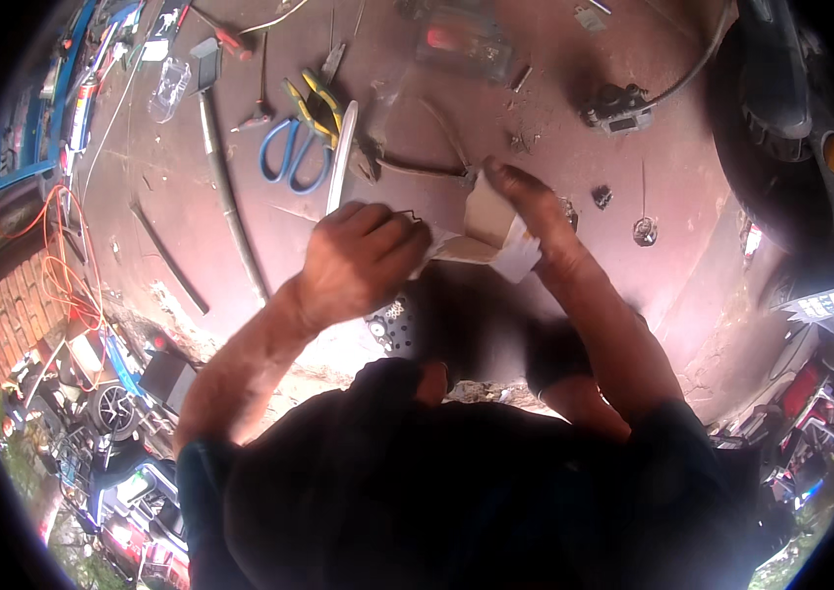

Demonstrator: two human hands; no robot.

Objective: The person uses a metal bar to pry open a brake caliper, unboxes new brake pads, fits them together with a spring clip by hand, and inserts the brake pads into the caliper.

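My right hand (535, 211) grips an open cardboard carton (486, 221), white outside and brown inside, near the middle. My left hand (363, 256) is curled at the carton's left end, with a small bent dark wire (412, 216) showing by its fingers; what exactly it holds is partly hidden. Just beyond my hands lie a light flat strip (343, 147), blue-handled scissors (309, 172), yellow-and-black pliers (320, 106) and a thin curved rod (412, 169). A dark perforated metal part (392, 324) is partly visible below my left hand.
The brown work surface (191, 167) holds a long bar (225, 197), screwdrivers, a metal fitting with hose (618, 113) and a transparent container (461, 44). A black motorbike part (771, 98) borders the right. Orange cord (63, 256) and assorted clutter lie at the left.
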